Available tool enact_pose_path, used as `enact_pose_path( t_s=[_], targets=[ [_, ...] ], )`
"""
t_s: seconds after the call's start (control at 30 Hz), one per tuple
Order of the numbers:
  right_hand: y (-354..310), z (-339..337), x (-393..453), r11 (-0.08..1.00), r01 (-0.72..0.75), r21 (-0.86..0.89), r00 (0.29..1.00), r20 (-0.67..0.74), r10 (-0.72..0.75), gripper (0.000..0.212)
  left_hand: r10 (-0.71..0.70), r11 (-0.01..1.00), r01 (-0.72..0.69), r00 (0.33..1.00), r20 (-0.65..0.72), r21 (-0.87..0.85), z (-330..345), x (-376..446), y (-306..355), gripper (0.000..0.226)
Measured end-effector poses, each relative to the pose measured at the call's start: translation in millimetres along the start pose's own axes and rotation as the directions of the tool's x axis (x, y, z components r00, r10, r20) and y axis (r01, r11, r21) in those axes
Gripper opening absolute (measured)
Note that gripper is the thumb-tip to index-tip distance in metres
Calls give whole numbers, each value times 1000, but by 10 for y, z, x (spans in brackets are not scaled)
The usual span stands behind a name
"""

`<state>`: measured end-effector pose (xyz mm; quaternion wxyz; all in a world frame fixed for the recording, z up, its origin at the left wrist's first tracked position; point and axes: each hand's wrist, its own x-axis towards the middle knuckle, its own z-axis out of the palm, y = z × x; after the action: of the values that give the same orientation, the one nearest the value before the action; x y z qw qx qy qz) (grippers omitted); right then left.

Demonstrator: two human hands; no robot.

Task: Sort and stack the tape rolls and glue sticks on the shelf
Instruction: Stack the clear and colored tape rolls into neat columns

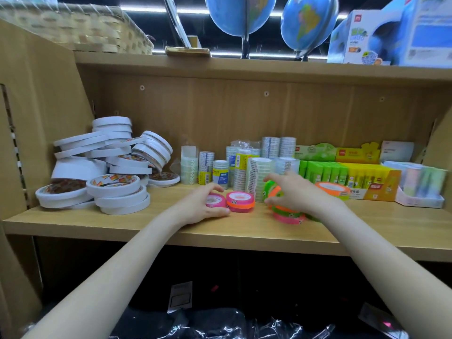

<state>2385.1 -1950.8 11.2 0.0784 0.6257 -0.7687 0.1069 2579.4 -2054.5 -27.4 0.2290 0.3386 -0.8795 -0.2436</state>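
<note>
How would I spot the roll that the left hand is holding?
Look at the front edge of the wooden shelf, right of the heap of white tape rolls. The left hand grips a small pink roll; its touching neighbour has an orange band.

Box labels (pixel 367 192) too blurred to read

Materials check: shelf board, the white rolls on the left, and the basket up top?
Shelf board: looks like wood-grain laminate over board; matte, uniform light-tan grain, square front edge.
White rolls: likely paper-backed tape, perhaps double-sided; matte white sides, printed inner core.
Basket: woven pale strips, possibly bamboo or straw; glossy reflections suggest a clear plastic wrap over it, though the wide-angle blur leaves this open.
</note>
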Motion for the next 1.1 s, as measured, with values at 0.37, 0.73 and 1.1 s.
enact_pose_path(
  t_s=[0.37,0.73,1.1],
  targets=[
    [160,160,40,972,61,227,950,-312,13,29,121,992,-119,992,43,-38,57,14,4,70],
    [-87,206,52,870,226,439,924,-380,-48,33,124,985,-121,992,15,-124,112,107,19,74],
    [1,169,78,938,236,255,926,-352,-137,27,187,981,-188,982,-22,-53,102,68,48,70]
  ],
)
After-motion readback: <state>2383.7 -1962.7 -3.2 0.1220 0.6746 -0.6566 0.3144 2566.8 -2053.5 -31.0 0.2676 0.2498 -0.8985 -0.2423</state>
